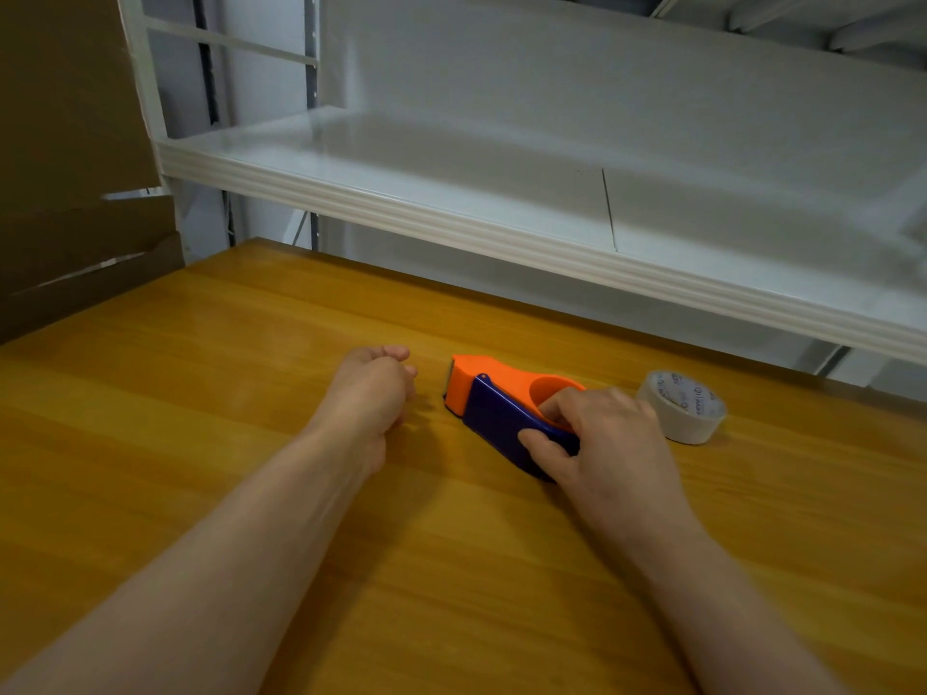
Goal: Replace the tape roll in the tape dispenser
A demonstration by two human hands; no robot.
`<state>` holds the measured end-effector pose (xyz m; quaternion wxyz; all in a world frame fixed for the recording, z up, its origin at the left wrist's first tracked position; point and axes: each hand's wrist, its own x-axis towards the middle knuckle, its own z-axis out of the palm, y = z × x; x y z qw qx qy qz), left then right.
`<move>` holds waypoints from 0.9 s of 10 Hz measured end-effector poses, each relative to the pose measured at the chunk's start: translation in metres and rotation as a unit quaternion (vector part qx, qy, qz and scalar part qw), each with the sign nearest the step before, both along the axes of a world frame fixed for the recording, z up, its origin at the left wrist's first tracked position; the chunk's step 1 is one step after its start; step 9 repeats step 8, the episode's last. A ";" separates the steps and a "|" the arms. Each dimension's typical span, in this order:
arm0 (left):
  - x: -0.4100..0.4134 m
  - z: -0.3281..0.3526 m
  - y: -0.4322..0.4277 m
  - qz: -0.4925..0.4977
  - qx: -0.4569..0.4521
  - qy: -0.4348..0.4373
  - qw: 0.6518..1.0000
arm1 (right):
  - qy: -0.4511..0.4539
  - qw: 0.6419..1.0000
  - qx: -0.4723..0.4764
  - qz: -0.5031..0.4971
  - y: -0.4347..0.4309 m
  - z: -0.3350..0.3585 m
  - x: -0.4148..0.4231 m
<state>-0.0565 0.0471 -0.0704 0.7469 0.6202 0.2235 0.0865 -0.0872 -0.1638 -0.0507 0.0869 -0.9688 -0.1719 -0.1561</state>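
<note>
An orange and dark blue tape dispenser [494,401] lies on the wooden table [200,393], its cutter end pointing to the far left. My right hand [602,436] grips its near end, thumb on the blue side and fingers curled over the round orange opening. A white tape roll [683,406] lies flat on the table just right of that hand, untouched. My left hand [368,393] rests on the table a little left of the dispenser, fingers curled in and holding nothing.
A white metal shelf [501,228] overhangs the far edge of the table, with another shelf above. Brown cardboard [75,193] stands at the left, beside the table's far left corner.
</note>
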 end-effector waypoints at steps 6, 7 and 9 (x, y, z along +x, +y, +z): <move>-0.009 0.005 -0.005 -0.045 0.034 -0.027 0.998 | 0.009 1.000 -0.022 -0.011 -0.003 0.015 -0.005; -0.015 0.012 -0.011 -0.070 0.052 -0.047 0.995 | -0.022 0.999 0.022 0.006 -0.005 0.020 -0.004; -0.027 0.020 -0.016 -0.085 0.083 -0.107 0.987 | -0.036 0.989 0.145 0.019 -0.010 0.031 -0.014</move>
